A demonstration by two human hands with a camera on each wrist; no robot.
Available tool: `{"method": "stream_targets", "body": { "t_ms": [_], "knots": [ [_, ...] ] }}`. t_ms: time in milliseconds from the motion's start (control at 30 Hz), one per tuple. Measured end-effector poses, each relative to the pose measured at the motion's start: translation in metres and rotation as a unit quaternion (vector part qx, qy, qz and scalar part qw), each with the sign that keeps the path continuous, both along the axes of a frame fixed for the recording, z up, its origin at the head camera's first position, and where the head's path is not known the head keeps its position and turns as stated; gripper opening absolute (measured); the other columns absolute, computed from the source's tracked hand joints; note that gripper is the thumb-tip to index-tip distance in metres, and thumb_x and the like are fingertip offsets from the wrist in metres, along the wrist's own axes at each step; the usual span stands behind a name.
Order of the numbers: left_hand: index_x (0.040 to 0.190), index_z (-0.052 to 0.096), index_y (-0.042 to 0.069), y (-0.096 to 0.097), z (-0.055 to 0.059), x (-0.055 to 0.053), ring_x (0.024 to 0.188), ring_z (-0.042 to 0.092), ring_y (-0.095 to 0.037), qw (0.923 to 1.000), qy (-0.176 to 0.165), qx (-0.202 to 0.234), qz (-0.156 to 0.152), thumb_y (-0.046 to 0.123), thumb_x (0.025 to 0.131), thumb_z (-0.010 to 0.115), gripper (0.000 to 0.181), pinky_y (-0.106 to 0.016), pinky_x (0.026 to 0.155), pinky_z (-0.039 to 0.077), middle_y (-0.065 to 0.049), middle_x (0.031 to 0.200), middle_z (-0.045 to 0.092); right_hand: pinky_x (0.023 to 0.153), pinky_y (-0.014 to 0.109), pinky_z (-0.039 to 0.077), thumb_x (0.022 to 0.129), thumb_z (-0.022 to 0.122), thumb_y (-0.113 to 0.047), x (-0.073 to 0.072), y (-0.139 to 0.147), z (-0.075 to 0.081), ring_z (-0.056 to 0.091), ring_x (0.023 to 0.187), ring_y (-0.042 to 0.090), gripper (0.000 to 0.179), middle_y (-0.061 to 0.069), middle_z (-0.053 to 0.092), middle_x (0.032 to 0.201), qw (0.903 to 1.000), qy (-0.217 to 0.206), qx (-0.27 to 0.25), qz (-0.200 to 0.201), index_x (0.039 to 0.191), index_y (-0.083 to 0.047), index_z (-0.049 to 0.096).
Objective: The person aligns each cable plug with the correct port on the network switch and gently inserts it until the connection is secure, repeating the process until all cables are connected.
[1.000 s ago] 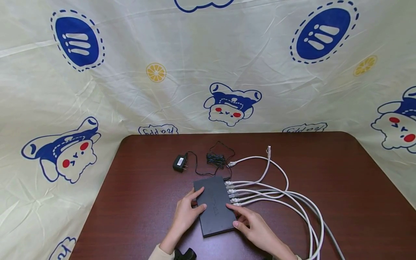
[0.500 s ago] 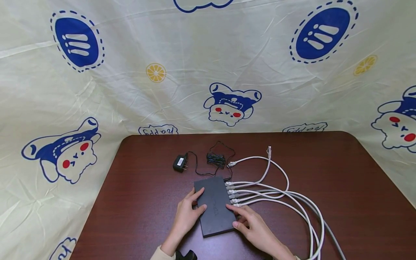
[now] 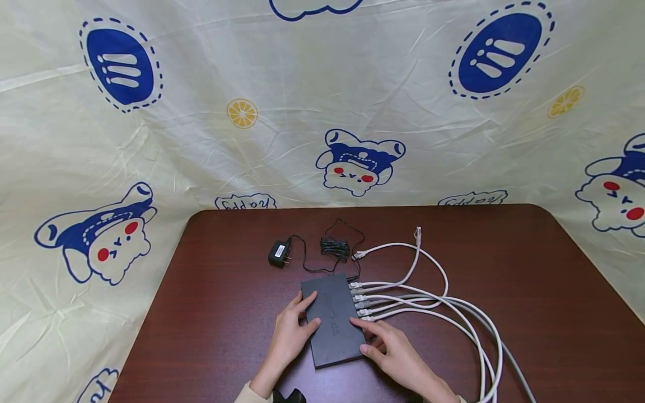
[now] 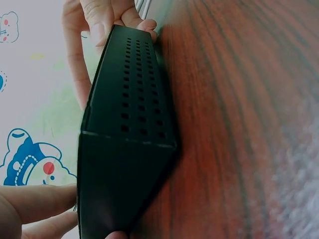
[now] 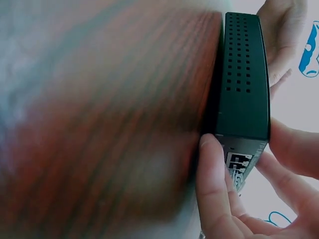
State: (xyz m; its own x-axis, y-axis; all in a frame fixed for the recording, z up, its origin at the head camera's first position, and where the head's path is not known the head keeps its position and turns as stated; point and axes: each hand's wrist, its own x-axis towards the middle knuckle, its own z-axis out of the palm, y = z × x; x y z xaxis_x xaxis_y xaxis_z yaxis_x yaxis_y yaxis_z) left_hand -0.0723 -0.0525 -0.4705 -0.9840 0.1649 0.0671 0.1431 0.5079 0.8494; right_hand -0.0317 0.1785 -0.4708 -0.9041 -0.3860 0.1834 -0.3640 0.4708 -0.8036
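A dark grey network switch [image 3: 333,322] lies on the brown table, a faint logo on its top. My left hand [image 3: 291,330] grips its left edge, thumb and index finger on top, other fingers at the side. Its near right corner is pinched by my right hand [image 3: 395,355]; the right wrist view has the thumb on top and a fingertip [image 5: 212,154] low on the side, beside ports [image 5: 239,162]. Several white and grey Ethernet cables [image 3: 403,284] are plugged into the right side. Vent holes [image 4: 137,84] mark the near end in the left wrist view.
Behind the switch lies a black power adapter [image 3: 279,253] with a bundled cord [image 3: 334,248] leading to the switch. Two loose cable plugs, one upright [image 3: 417,235] and one lying [image 3: 359,254], are at the back. Cables curve to the front right. A patterned cloth [image 3: 282,157] hangs behind.
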Motion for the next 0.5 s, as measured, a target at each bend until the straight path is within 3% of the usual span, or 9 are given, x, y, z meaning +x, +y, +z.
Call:
{"method": "stream_targets", "body": {
  "t_ms": [233, 433, 500],
  "knots": [
    [0.131, 0.058, 0.005, 0.0001, -0.0015, 0.0009, 0.104, 0.059, -0.038, 1.0, 0.003, -0.007, 0.001, 0.007, 0.082, 0.072, 0.051, -0.057, 0.09, 0.041, -0.034, 0.137, 0.04, 0.06, 0.025, 0.05, 0.082, 0.071, 0.002, -0.0024, 0.0013, 0.0001, 0.056, 0.069, 0.003, 0.043, -0.001, 0.059, 0.086, 0.9999, 0.004, -0.003, 0.009, 0.124, -0.002, 0.061],
    [0.132, 0.057, 0.005, 0.0002, 0.0006, 0.0014, 0.119, 0.044, -0.048, 0.9999, -0.006, -0.015, -0.004, 0.009, 0.081, 0.072, 0.053, -0.063, 0.093, 0.034, -0.033, 0.139, 0.038, 0.061, 0.025, 0.05, 0.083, 0.07, 0.002, -0.0032, 0.0023, -0.0001, 0.056, 0.069, 0.003, 0.042, 0.001, 0.059, 0.085, 0.9998, 0.004, -0.011, 0.018, 0.124, 0.0, 0.06],
    [0.133, 0.056, 0.004, -0.0003, 0.0019, 0.0013, 0.117, 0.046, -0.047, 0.9998, -0.011, -0.015, -0.008, 0.01, 0.082, 0.071, 0.054, -0.063, 0.092, 0.034, -0.034, 0.139, 0.037, 0.06, 0.025, 0.05, 0.083, 0.069, 0.002, -0.0033, 0.0023, 0.0007, 0.056, 0.069, 0.003, 0.041, 0.001, 0.06, 0.085, 0.9997, 0.007, -0.012, 0.019, 0.123, 0.0, 0.06]
  ]
}}
